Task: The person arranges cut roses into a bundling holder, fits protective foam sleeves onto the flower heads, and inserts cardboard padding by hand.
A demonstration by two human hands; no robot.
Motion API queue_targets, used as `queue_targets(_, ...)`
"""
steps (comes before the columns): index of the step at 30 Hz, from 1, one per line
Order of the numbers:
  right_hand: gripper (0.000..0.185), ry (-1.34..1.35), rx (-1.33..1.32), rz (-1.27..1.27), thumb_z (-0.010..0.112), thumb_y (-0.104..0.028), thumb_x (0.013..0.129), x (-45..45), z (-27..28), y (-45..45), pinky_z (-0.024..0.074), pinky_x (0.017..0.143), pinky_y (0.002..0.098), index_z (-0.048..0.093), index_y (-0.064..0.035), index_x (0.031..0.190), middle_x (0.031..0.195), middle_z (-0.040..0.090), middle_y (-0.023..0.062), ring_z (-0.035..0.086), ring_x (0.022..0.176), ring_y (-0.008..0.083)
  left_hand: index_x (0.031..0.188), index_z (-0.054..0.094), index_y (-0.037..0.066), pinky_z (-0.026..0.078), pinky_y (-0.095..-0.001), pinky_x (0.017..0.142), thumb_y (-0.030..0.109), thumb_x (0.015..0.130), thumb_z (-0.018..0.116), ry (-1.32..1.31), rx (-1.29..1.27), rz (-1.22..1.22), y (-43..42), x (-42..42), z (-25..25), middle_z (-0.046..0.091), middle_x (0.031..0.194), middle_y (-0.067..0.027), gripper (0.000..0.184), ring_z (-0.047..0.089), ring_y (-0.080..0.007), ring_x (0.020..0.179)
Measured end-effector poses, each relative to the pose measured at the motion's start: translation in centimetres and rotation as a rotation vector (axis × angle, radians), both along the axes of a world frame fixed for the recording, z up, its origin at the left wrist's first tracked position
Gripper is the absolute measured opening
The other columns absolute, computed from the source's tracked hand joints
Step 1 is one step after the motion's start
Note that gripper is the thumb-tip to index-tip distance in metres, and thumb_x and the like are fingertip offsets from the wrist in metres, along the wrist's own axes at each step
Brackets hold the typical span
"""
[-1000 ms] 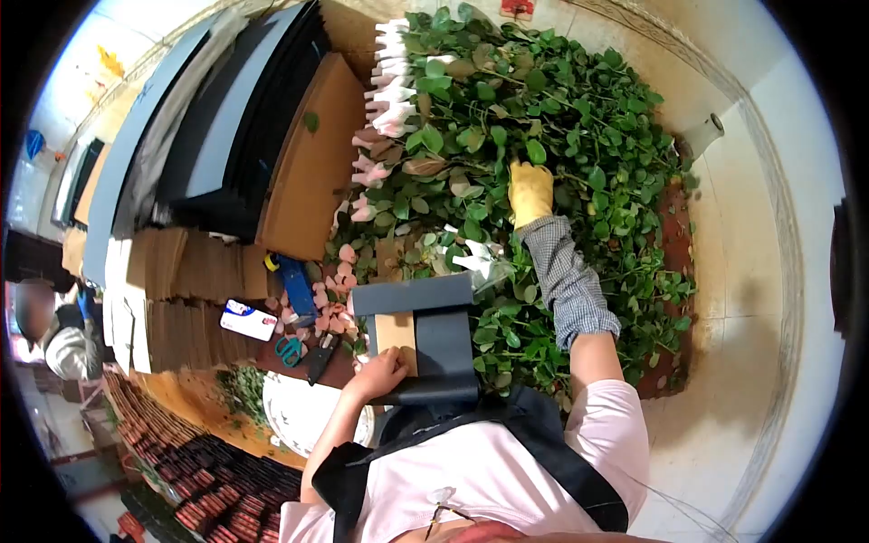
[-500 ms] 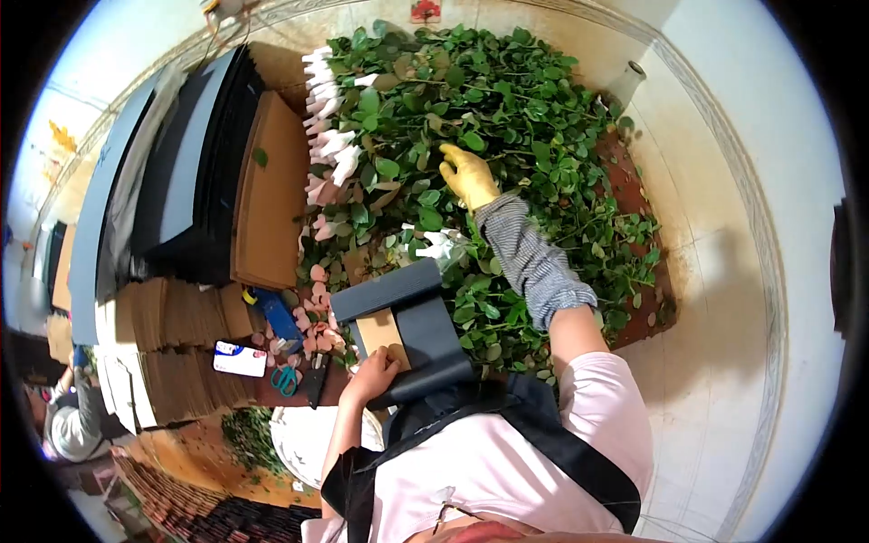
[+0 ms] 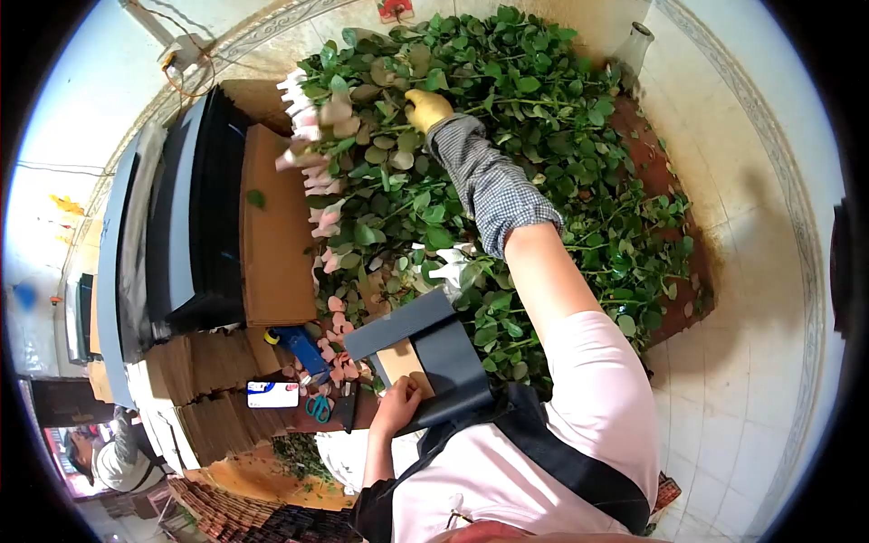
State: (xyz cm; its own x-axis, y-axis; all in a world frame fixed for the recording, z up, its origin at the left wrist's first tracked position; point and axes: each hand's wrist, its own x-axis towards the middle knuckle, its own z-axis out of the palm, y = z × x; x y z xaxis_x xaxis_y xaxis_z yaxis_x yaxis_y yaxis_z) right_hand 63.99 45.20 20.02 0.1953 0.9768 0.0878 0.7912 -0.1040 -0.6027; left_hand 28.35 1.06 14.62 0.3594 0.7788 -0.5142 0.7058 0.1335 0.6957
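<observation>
My left hand [image 3: 398, 404] is bare, its fingers curled at the lower edge of a brown cardboard piece [image 3: 405, 361], which lies on a sheet of black wrapping paper [image 3: 450, 353] with a folded-over top edge. My right hand [image 3: 428, 109], in a yellow glove and checked sleeve, reaches far into the pile of leafy rose stems [image 3: 516, 136]. Its fingers are closed among the leaves, apparently round a stem. Left of it, a pale pink rose head [image 3: 339, 118] is smeared by motion. More rose heads in white sleeves [image 3: 299, 100] line the pile's left side.
Black sheets [image 3: 204, 217] and a brown carton board [image 3: 276, 226] stand at the left, above stacked cardboard [image 3: 217, 398]. Near my left hand lie a phone [image 3: 272, 395], teal scissors [image 3: 318, 408], a blue tool [image 3: 303, 351] and loose petals [image 3: 339, 330]. Another person [image 3: 122, 457] is at far left.
My right hand has moved farther up and left into the stems, and its fingers have closed. A rose head near it now blurs. My left hand stays on the cardboard; the whole view has shifted.
</observation>
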Motion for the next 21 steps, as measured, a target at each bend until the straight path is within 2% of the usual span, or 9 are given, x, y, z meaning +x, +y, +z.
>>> queue_targets(3,0.043,-0.346,-0.08,0.101,0.051,-0.029,0.1,-0.1,-5.7,-2.0,0.0442,0.108,0.0438,0.055,-0.0111,0.139,0.138,0.058,0.0142,0.054,0.128,0.0336,0.103,0.057,-0.003,0.052,-0.0381,0.079,0.017,0.093,0.064,0.061,-0.022,-0.028,0.0,0.2,0.4,0.066,0.093,-0.02,0.024,0.066,-0.0313,0.086)
queue_targets(5,0.047,-0.268,-0.115,0.155,0.05,-0.028,0.101,0.4,-5.5,-3.6,0.035,0.117,0.0417,0.047,-0.0091,0.145,0.149,0.048,0.0131,0.035,0.144,0.0319,0.103,0.057,-0.004,0.052,-0.039,0.08,0.017,0.092,0.064,0.057,0.035,-0.064,-0.1,-0.1,-0.2,0.066,0.093,-0.0206,0.025,0.066,-0.0335,0.087)
queue_targets(8,0.051,-0.015,0.065,0.15,0.057,-0.03,0.099,0.7,-1.9,-6.0,0.0394,0.112,0.0422,0.047,-0.0078,0.144,0.144,0.053,0.0157,0.052,0.13,0.0328,0.103,0.057,-0.004,0.051,-0.0405,0.082,0.019,0.092,0.064,0.013,-0.011,-0.039,0.0,-0.1,-0.1,0.066,0.096,-0.0222,0.027,0.066,-0.0365,0.091)
queue_targets(9,0.049,-0.065,0.15,0.158,0.059,-0.023,0.097,0.4,0.9,-8.6,0.0416,0.109,0.0431,0.048,-0.0087,0.143,0.132,0.062,0.0147,0.058,0.12,0.0312,0.103,0.057,-0.004,0.051,-0.0405,0.082,0.019,0.092,0.064,0.004,-0.007,-0.027,0.0,-0.2,-0.1,0.066,0.096,-0.0222,0.027,0.066,-0.0365,0.091)
queue_targets(11,0.046,-0.511,0.323,0.15,0.055,-0.018,0.097,0.1,0.7,-10.8,0.0438,0.104,0.0442,0.05,-0.0101,0.142,0.117,0.069,0.0128,0.063,0.111,0.0293,0.103,0.057,-0.003,0.051,-0.042,0.082,0.022,0.093,0.063,0.016,0.026,-0.048,-0.1,-0.4,-0.5,0.066,0.098,-0.0237,0.028,0.065,-0.0387,0.094)
queue_targets(13,0.045,-0.821,0.379,0.013,0.048,-0.012,0.098,1.3,-7.0,-9.2,0.0441,0.1,0.0439,0.049,-0.0118,0.144,0.102,0.072,0.0107,0.067,0.099,0.0279,0.103,0.056,-0.002,0.051,-0.0441,0.081,0.024,0.093,0.061,0.03,0.101,-0.073,-0.5,-0.7,-1.6,0.066,0.098,-0.0246,0.028,0.065,-0.0408,0.093)
queue_targets(15,0.048,-0.782,-0.102,0.14,0.045,-0.014,0.1,2.3,-3.8,-9.4,0.049,0.093,0.0423,0.045,-0.0126,0.148,0.1,0.072,0.0106,0.069,0.092,0.027,0.1,0.055,-0.002,0.051,-0.0449,0.081,0.024,0.093,0.061,0.069,0.042,-0.091,0.0,-0.2,-0.2,0.067,0.098,-0.0246,0.028,0.065,-0.0421,0.093)
queue_targets(17,0.055,-0.763,-0.255,0.188,0.06,-0.027,0.092,1.8,-3.1,-7.0,0.0537,0.085,0.0431,0.048,-0.0127,0.144,0.107,0.071,0.0134,0.069,0.097,0.0277,0.1,0.054,-0.002,0.051,-0.0462,0.081,0.025,0.093,0.06,0.002,0.01,-0.011,-0.1,-0.6,-0.7,0.066,0.098,-0.0247,0.028,0.065,-0.0435,0.092)
queue_targets(21,0.052,-0.673,-0.18,0.197,0.064,-0.032,0.093,-2.0,1.3,-9.5,0.0553,0.083,0.0443,0.051,-0.0092,0.138,0.111,0.069,0.0152,0.067,0.1,0.0337,0.107,0.054,-0.001,0.051,-0.0489,0.083,0.027,0.094,0.059,0.04,0.057,-0.077,0.1,-0.6,-2.1,0.067,0.1,-0.0256,0.032,0.064,-0.0442,0.096)
